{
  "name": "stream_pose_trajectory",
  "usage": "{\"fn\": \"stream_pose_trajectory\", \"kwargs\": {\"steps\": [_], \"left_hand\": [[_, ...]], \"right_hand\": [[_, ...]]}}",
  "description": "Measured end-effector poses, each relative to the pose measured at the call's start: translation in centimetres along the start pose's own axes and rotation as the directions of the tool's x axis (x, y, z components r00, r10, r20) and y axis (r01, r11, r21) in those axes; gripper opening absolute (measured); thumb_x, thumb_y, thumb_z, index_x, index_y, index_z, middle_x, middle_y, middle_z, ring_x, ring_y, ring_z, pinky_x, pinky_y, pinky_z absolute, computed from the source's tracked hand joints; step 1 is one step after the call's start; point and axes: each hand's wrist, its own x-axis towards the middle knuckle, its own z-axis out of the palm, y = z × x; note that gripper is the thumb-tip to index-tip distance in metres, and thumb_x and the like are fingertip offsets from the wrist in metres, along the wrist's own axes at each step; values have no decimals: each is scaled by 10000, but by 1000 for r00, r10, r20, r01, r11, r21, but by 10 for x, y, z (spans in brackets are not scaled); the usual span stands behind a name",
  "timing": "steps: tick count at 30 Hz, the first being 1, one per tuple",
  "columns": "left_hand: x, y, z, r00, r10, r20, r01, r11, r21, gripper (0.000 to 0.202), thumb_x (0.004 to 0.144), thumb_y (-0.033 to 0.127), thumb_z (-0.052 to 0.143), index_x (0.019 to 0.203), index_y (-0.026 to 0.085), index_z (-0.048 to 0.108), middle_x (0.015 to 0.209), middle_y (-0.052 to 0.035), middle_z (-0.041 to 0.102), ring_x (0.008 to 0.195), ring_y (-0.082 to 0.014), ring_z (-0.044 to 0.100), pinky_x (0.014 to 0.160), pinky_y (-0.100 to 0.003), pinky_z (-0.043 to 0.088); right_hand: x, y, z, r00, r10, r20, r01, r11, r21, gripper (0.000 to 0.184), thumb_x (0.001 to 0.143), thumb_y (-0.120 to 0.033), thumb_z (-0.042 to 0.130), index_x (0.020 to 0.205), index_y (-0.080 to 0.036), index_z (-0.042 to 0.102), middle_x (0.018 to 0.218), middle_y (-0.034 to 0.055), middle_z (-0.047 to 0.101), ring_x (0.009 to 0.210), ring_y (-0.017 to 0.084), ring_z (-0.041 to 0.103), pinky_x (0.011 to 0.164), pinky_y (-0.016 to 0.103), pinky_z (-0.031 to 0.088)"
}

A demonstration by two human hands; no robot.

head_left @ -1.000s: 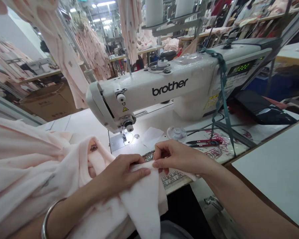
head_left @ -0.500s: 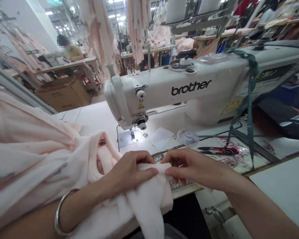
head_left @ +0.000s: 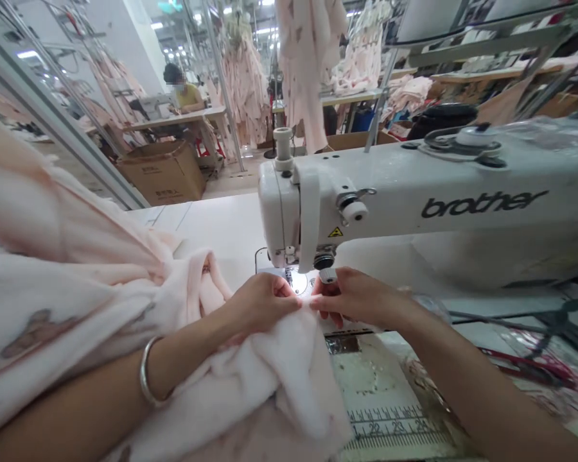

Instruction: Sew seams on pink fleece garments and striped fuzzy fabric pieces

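Pale pink fleecy fabric (head_left: 279,366) pinched at the head of a white sewing machine (head_left: 414,192).
Its folded edge lies between both grips: left hand (head_left: 260,305) and right hand (head_left: 356,298) each pinch it with fingertips pressed together, nearly touching; the rest bunches leftward over the white surface (head_left: 221,221).

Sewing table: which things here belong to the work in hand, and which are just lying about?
In use: pink fabric, pinched by left hand and right hand; sewing machine just behind them.
Lying about: printed ruler, cardboard box, hanging garments.
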Motion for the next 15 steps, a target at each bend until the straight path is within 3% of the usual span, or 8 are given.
{"fn": "stream_pose_trajectory", "kwargs": {"steps": [3, 7, 11, 15], "left_hand": [[10, -4, -6, 1000, 1, -23, 0, 999, 48, 269, 701, 367, 522, 553, 182, 394, 446, 60, 250, 416, -72, 231, 397, -228, 143], [18, -6, -11, 995, 33, -90, -20, 991, 134, 244, 672, 343, 511, 532, 183, 391, 459, 43, 318, 439, -86, 290, 427, -238, 197], [24, -6, -16, 992, 58, -110, -40, 986, 159, 143, 632, 294, 549, 573, 179, 488, 524, 17, 440, 540, -120, 416, 483, -238, 251], [33, -10, -22, 992, 65, -111, -45, 984, 172, 84, 621, 260, 565, 610, 184, 532, 579, 7, 500, 579, -132, 451, 504, -242, 264]], "right_hand": [[15, -10, -3, 992, 106, -65, -111, 990, -85, 184, 706, -317, 634, 631, -195, 518, 557, -1, 573, 490, 124, 524, 426, 238, 350], [25, -19, -4, 978, 204, -29, -206, 969, -133, 222, 679, -280, 655, 539, -188, 510, 489, 12, 539, 434, 116, 470, 356, 231, 285], [29, -23, -7, 972, 234, 10, -231, 964, -134, 225, 706, -257, 626, 526, -185, 513, 462, 0, 505, 395, 85, 411, 329, 212, 244], [33, -24, -6, 978, 209, -14, -209, 970, -125, 264, 703, -216, 668, 511, -191, 489, 427, -20, 459, 383, 75, 377, 324, 209, 234]]}}
